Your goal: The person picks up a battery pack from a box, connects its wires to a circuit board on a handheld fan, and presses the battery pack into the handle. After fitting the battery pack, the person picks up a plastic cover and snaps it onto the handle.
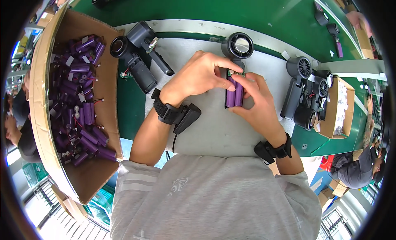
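In front of me, on a grey mat, lies a handheld fan [237, 47] with a dark round head and a silver centre. Its handle is uncovered and shows a purple battery pack [234, 96] of side-by-side cells. A small green circuit board [236, 72] sits between the pack and the fan head. My left hand [199, 77] comes in from the left, its thumb and forefinger closed around the board end. My right hand [259, 100] grips the battery pack from the right, thumb low and fingers near its top. Exactly what the left fingertips pinch is partly hidden.
A large cardboard box [114, 95] of purple battery packs [84, 81] stands left. Dark fan parts [142, 71] lie beside it on the green table [181, 11]. More fans [304, 81] and a small carton [350, 104] sit right. People work at both sides.
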